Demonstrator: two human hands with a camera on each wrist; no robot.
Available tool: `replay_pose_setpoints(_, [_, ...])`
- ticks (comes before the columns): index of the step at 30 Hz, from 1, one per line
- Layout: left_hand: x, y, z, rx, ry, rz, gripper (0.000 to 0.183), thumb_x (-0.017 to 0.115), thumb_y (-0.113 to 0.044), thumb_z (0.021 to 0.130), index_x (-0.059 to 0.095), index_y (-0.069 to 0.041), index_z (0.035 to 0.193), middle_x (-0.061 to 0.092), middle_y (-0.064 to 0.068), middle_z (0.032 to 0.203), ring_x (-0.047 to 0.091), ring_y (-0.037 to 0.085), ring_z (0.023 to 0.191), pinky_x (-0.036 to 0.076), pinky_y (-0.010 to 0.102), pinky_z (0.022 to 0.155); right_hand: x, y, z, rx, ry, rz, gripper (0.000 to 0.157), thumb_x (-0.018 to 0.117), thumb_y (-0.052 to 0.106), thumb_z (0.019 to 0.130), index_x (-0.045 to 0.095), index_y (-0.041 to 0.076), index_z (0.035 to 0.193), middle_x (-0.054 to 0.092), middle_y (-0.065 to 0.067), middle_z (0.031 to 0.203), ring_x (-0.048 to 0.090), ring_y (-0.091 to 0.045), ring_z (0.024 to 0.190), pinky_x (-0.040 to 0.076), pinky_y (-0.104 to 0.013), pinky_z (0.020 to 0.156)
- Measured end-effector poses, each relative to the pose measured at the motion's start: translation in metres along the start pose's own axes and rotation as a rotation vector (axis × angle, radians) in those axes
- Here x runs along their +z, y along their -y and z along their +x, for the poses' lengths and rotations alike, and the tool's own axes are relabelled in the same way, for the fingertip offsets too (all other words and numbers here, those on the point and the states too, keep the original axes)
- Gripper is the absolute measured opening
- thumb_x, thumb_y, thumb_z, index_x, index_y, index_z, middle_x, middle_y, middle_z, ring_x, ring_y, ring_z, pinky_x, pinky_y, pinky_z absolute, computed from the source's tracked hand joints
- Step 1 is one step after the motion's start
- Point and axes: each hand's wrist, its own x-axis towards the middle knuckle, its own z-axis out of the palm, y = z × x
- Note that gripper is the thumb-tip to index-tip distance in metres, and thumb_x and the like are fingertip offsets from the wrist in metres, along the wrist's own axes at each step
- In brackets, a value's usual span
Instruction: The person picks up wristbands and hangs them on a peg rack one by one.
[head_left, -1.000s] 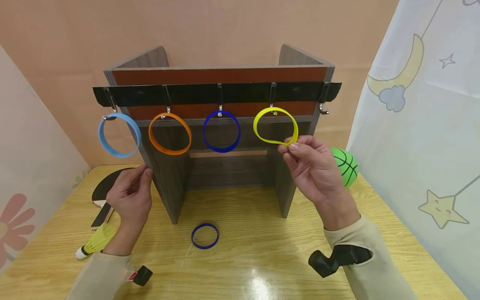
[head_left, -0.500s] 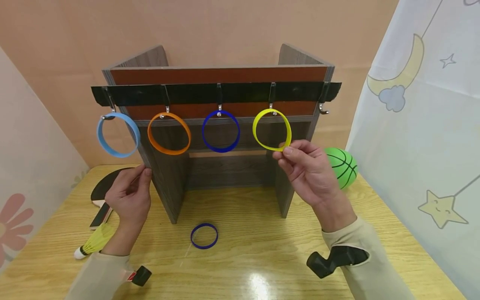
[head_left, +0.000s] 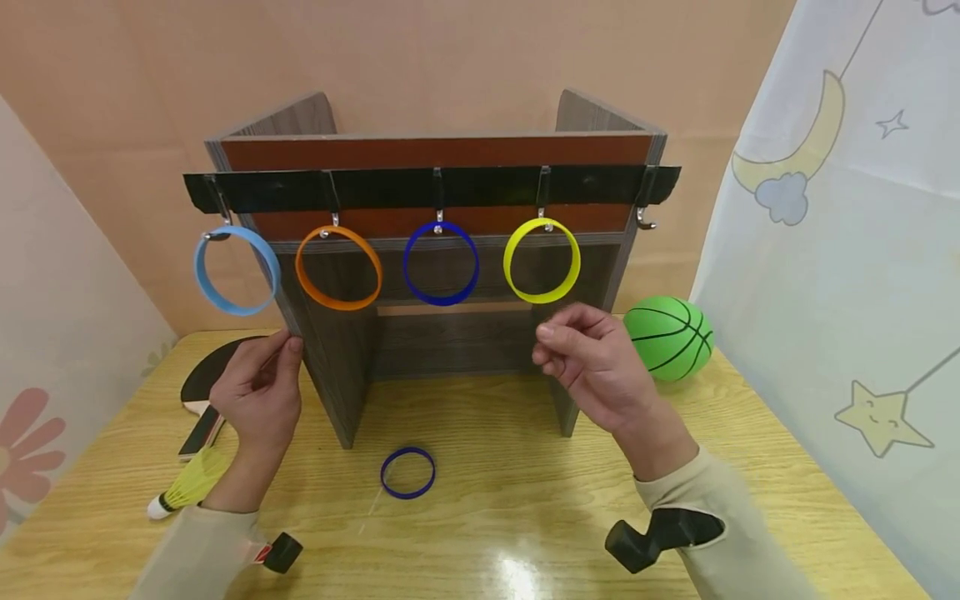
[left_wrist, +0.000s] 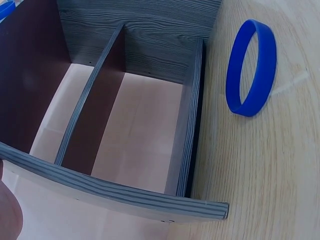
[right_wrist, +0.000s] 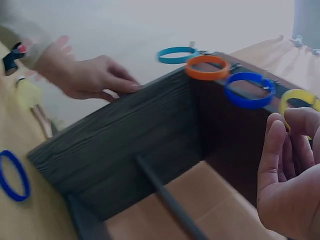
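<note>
My left hand (head_left: 258,387) grips the front edge of the grey wooden shelf's left side panel (head_left: 326,375) between thumb and fingers. Below the yellow wristband (head_left: 511,279), my right hand (head_left: 600,367) is apart from it, with loosely bent fingers and nothing between them. That band hangs from a hook on the dark strip (head_left: 487,187) across the shelf. Left of it, a dark blue wristband (head_left: 412,287), an orange wristband (head_left: 307,287) and a light blue wristband (head_left: 206,287) hang on hooks too. Another blue wristband (left_wrist: 267,65) lies on the table in front.
At the strip's right end is a bare hook (head_left: 645,220). A green ball (head_left: 670,337) sits right of the shelf, behind my right hand. On the left lie a black table tennis bat (head_left: 206,375) and a yellow shuttlecock (head_left: 191,483). Patterned cloth (head_left: 810,275) stands at the right.
My right hand has let go of the yellow wristband and moved down and slightly left. The band, pulled out of shape earlier, now hangs round from its hook. My left hand keeps its place.
</note>
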Motion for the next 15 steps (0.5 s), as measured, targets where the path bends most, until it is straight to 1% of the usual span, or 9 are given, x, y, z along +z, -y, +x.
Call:
replay_pose_setpoints(3, [-0.001,0.001,0.000,-0.002,0.004,0.007,0.019,0.075,0.003,0.078,0.067,0.019,0.084,0.065,0.015,0.073,0.059,0.007,0.064,0.045,0.012,0.059,0.000,-0.015,-0.003,0.055,0.012,-0.060,0.018,0.060,-0.006,0.088,0.067,0.008,0.080,0.065,-0.004,0.075,0.063,-0.012,0.065,0.050,-0.020,0.057])
replay_pose_setpoints(8, [-0.003,0.002,-0.001,0.003,0.005,0.021,0.018,0.075,0.002,0.079,0.067,0.018,0.084,0.065,0.015,0.073,0.058,0.007,0.064,0.044,0.012,0.058,0.000,-0.039,-0.011,0.178,0.018,-0.180,0.020,0.060,-0.007,0.085,0.066,0.010,0.079,0.064,-0.003,0.074,0.062,-0.012,0.063,0.050,-0.022,0.057])
replay_pose_setpoints(12, [-0.002,0.002,-0.001,0.014,0.009,0.036,0.019,0.075,0.000,0.079,0.068,0.017,0.083,0.065,0.015,0.073,0.058,0.006,0.063,0.043,0.011,0.057,-0.003,-0.058,-0.019,0.265,0.028,-0.267,0.016,0.063,-0.005,0.084,0.066,0.009,0.078,0.063,-0.004,0.071,0.060,-0.013,0.062,0.050,-0.024,0.058])
replay_pose_setpoints(15, [-0.002,0.001,0.000,0.022,0.012,0.047,0.020,0.076,-0.001,0.079,0.068,0.017,0.083,0.065,0.016,0.073,0.057,0.006,0.063,0.042,0.011,0.057,-0.005,-0.073,-0.025,0.330,0.046,-0.306,0.013,0.065,-0.004,0.083,0.066,0.008,0.079,0.063,-0.007,0.073,0.061,-0.015,0.062,0.050,-0.026,0.058])
